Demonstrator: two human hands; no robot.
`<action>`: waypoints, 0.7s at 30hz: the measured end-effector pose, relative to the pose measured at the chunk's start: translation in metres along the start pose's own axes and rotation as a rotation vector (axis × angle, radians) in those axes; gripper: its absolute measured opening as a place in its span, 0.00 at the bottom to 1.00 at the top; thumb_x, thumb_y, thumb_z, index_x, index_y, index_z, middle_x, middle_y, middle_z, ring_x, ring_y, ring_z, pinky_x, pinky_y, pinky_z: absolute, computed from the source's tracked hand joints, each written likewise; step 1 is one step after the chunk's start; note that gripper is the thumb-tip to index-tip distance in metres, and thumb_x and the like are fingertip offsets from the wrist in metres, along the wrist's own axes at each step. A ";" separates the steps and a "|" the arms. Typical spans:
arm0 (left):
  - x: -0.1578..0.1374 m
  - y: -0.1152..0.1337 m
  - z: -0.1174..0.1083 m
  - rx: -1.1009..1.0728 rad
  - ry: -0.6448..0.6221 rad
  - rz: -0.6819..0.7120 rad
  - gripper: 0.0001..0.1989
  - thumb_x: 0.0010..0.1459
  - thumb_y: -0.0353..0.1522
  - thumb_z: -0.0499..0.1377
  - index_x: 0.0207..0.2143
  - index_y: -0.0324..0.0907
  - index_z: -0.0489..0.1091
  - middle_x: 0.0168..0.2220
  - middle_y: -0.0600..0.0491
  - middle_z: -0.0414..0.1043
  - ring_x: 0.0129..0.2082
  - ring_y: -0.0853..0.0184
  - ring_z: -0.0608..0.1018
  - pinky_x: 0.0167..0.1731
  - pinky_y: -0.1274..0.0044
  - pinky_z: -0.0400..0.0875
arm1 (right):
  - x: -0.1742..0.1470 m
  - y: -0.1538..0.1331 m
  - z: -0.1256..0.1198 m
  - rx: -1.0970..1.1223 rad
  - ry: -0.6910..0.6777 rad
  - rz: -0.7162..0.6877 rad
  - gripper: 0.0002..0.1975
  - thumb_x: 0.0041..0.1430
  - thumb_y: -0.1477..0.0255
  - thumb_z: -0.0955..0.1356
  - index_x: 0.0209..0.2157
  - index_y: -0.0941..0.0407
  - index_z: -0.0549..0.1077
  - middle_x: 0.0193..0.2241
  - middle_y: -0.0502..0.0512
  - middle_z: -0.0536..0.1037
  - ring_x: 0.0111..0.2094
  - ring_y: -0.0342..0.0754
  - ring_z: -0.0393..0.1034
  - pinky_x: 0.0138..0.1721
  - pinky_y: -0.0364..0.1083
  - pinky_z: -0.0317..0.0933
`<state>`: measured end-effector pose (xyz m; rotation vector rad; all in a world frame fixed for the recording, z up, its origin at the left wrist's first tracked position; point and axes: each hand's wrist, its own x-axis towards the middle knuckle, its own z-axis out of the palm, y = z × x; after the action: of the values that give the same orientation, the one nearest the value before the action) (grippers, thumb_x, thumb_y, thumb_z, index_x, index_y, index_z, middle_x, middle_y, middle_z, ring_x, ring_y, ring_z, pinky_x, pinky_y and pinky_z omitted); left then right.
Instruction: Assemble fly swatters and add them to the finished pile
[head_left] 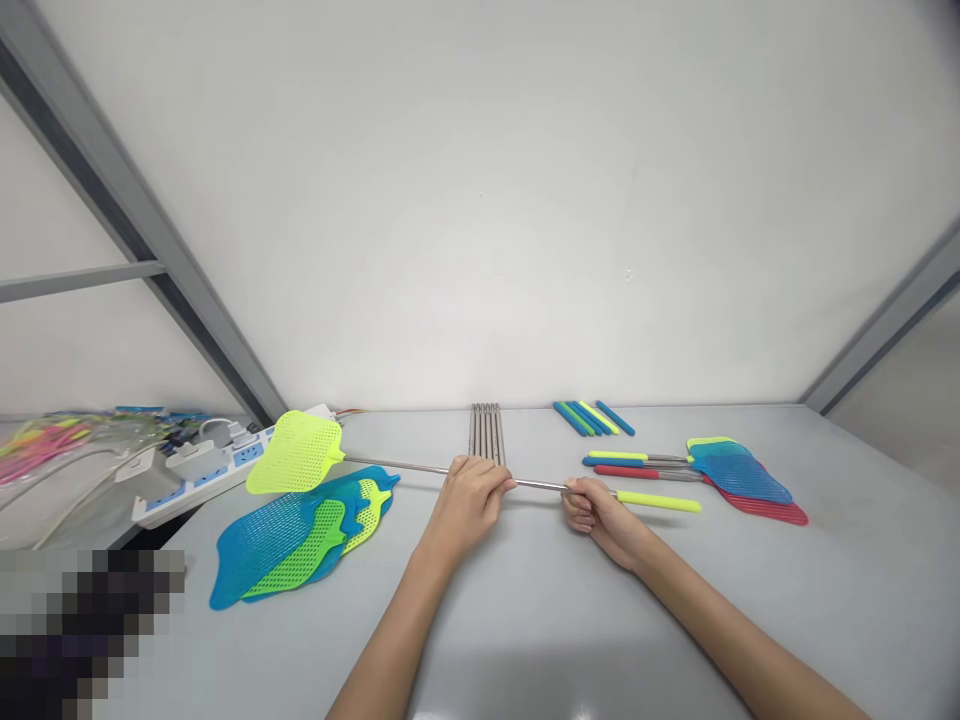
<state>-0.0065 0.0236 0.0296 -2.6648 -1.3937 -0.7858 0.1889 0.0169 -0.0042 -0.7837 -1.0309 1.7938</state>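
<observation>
A fly swatter [296, 453] with a yellow perforated head, a thin metal rod and a yellow handle stretches sideways above the table. My left hand [474, 497] is closed around the middle of its rod. Closer to the yellow handle, my right hand [598, 513] grips the same rod with curled fingers. Beneath the yellow head lies a pile of loose swatter heads [262, 540] in blue, green and yellow. Behind my left hand, several metal rods [487, 430] lie side by side.
Loose coloured handles [592, 418] lie near the wall at the back. Several swatters with handles and rods [739, 472] are stacked at the right. At the left stands a white power strip [214, 485] with plugs and cables, beside plastic bags [67, 450]. Grey metal posts [161, 265] frame the table.
</observation>
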 end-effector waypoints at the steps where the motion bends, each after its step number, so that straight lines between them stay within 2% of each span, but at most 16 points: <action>1: 0.000 -0.001 0.000 0.002 -0.003 -0.003 0.11 0.57 0.31 0.44 0.26 0.42 0.63 0.23 0.56 0.63 0.28 0.70 0.65 0.34 0.76 0.53 | 0.001 0.000 -0.001 0.000 -0.003 0.001 0.16 0.51 0.69 0.60 0.15 0.57 0.52 0.15 0.44 0.46 0.17 0.38 0.37 0.19 0.42 0.36; 21: -0.005 -0.002 0.002 -0.057 0.041 -0.036 0.12 0.57 0.33 0.44 0.26 0.42 0.64 0.25 0.55 0.66 0.29 0.69 0.66 0.35 0.74 0.52 | 0.003 0.007 -0.002 0.020 0.002 -0.078 0.18 0.50 0.68 0.61 0.12 0.57 0.51 0.13 0.45 0.48 0.16 0.38 0.40 0.18 0.43 0.36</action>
<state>-0.0097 0.0213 0.0254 -2.6561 -1.4343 -0.8921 0.1862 0.0188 -0.0114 -0.7232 -1.0273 1.7344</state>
